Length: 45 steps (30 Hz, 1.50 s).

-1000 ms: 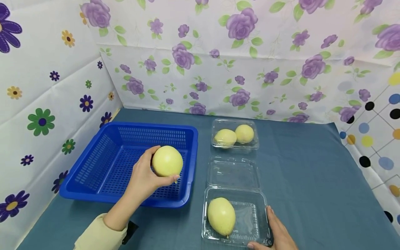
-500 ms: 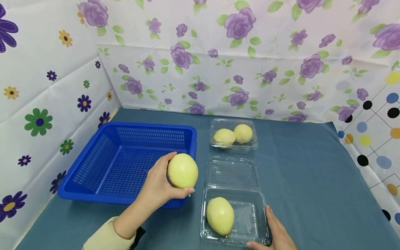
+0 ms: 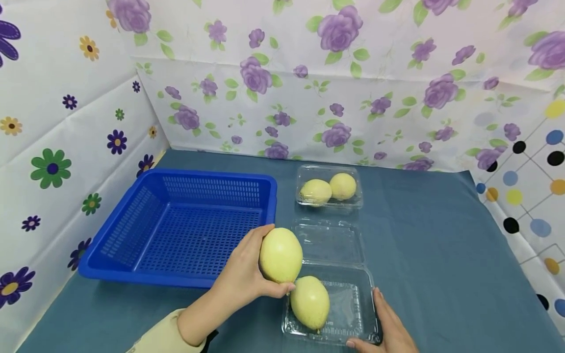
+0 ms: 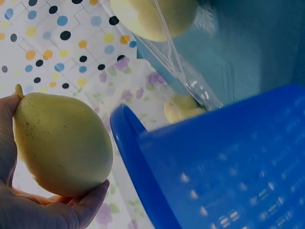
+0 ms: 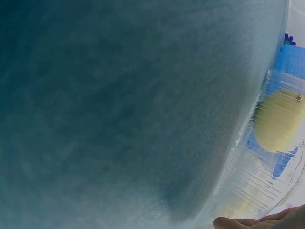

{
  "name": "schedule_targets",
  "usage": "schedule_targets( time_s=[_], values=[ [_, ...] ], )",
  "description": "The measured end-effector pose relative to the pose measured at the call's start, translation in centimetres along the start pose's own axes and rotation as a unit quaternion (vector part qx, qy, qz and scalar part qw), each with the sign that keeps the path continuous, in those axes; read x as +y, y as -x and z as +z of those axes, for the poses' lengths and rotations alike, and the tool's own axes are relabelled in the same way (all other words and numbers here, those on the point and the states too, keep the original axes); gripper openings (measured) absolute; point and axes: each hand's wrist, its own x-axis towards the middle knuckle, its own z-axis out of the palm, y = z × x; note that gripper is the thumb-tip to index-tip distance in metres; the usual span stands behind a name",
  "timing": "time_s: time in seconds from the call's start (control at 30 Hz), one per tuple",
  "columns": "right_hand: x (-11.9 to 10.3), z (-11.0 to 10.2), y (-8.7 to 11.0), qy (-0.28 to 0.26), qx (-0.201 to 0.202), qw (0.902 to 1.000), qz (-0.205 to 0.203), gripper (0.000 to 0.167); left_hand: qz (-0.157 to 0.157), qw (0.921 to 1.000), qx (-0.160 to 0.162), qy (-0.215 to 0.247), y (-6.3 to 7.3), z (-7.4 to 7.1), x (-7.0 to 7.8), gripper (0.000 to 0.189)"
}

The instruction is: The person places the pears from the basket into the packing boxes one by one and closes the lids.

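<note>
In the head view my left hand (image 3: 247,274) grips a pale yellow pear (image 3: 281,255), thumb below and fingers behind it. The pear is over the left edge of an open clear plastic clamshell box (image 3: 348,314). The left wrist view shows the held pear (image 4: 64,143) with its short stem by the thumb. A second pear (image 3: 310,302) lies in the left half of the box's base. My right hand (image 3: 390,323) holds the box's near right corner, thumb at the front and fingers along the side. In the right wrist view only some fingers (image 5: 267,223) show.
A blue plastic basket (image 3: 176,280) with slotted sides stands on the left. Behind the open box's lid (image 3: 328,242) sits another clear box (image 3: 328,170) with two pears inside. Blue-green cloth (image 3: 441,255) covers the table, with patterned sheets behind and at the sides.
My left hand has carried the pear right and nearer me, from above the basket to the left edge of the open box. The right hand has stayed at the box's corner.
</note>
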Motion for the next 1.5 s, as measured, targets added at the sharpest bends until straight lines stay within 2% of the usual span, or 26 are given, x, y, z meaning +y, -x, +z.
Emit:
schedule_targets(
  time_s=[0.27,0.43,0.6,0.83,1.1,1.3,1.5],
  values=[
    [-0.2,0.1,0.0,0.003,0.003,1.0,0.008,0.123,-0.014,0.9992,-0.031,0.022,0.0,1.3,0.5,0.098],
    [-0.3,0.0,0.2,-0.004,0.008,0.9999,-0.005,0.122,0.001,0.9984,-0.04,0.039,-0.2,2.2,0.7,0.097],
    [-0.3,-0.1,0.3,0.012,0.01,0.9998,-0.009,0.12,0.014,0.9969,-0.06,0.05,-0.2,3.4,1.0,0.097],
    [-0.5,0.1,0.3,0.031,0.02,0.9993,-0.005,0.122,0.001,0.9954,-0.083,0.047,-0.2,4.5,1.7,0.097],
    [-0.5,0.1,0.3,0.033,0.014,0.9993,0.003,0.121,-0.021,0.9909,-0.115,0.066,0.0,5.7,1.9,0.095],
    [-0.3,-0.2,0.3,0.02,0.004,0.9998,0.001,0.12,-0.014,0.9878,-0.142,0.061,-0.1,7.0,2.4,0.096],
    [-0.3,0.0,0.2,0.027,0.005,0.9996,-0.002,0.121,-0.008,0.9864,-0.156,0.052,0.0,7.7,2.4,0.095]
  ],
)
